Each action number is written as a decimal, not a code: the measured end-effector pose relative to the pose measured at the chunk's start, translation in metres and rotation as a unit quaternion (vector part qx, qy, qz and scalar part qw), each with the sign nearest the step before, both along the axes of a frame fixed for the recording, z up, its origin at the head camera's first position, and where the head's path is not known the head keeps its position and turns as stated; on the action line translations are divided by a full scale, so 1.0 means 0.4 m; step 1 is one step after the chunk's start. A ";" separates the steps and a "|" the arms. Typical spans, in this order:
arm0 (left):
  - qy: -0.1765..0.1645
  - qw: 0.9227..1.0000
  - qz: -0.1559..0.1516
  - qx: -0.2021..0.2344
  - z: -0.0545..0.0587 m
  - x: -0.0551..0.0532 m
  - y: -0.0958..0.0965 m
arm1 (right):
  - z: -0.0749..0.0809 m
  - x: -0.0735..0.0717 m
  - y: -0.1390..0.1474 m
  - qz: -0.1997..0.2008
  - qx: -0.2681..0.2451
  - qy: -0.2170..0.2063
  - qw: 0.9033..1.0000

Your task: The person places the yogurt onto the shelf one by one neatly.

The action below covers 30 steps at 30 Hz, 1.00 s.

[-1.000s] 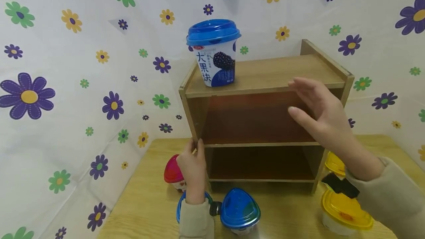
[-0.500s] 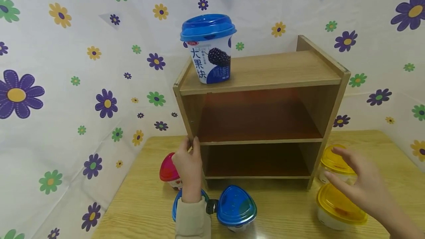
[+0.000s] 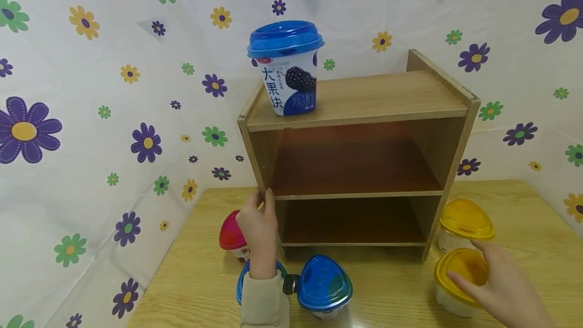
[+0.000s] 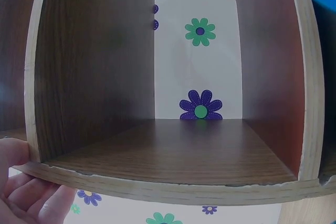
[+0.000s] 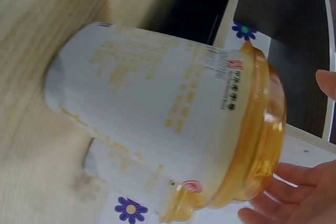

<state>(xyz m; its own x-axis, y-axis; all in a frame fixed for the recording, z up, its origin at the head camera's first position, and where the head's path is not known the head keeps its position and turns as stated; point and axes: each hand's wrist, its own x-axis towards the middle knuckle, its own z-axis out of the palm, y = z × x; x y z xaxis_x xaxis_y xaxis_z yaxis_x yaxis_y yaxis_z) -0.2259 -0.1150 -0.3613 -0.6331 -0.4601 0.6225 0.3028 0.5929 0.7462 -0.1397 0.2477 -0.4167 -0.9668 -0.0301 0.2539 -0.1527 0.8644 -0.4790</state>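
Note:
My left hand [image 3: 259, 227] pinches the left side panel of a small wooden shelf [image 3: 360, 195]; the left wrist view shows the thumb and fingers [image 4: 55, 203] on either side of that panel's edge. Beside the shelf's right side, my right hand [image 3: 505, 282] is around the lid of the nearer yellow-lidded yogurt cup [image 3: 455, 300]. The right wrist view has its thumb [image 5: 326, 83] apart from the lid, and its fingers [image 5: 302, 187] at the lid's far side, whether touching I cannot tell. A second yellow-lidded cup [image 3: 464, 216] stands just behind.
A blue-lidded blackberry yogurt cup [image 3: 291, 82] stands on the shelf's top left. One blue-lidded cup [image 3: 324, 282] sits in front, another blue-lidded cup [image 3: 243, 285] partly under my left forearm. A pink-lidded cup [image 3: 232, 232] is left of the shelf. Flowered cloth [image 3: 91, 191] hangs behind.
My right hand has come down from in front of the upper shelf to the nearer yellow-lidded cup. My left hand keeps its grip on the panel. The head view has shifted slightly.

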 end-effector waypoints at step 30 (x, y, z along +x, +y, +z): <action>-0.005 1.000 -0.012 0.014 -0.001 -0.001 -0.001 | -0.071 0.016 0.021 0.007 0.001 0.064 0.998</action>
<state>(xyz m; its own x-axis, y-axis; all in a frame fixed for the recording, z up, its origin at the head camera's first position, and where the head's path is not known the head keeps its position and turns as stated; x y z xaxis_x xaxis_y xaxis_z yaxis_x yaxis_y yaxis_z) -0.2265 -0.1154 -0.3616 -0.6506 -0.4614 0.6032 0.3091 0.5647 0.7652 -0.1332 0.2562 -0.4452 -0.9260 -0.0439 0.3749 -0.2246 0.8623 -0.4538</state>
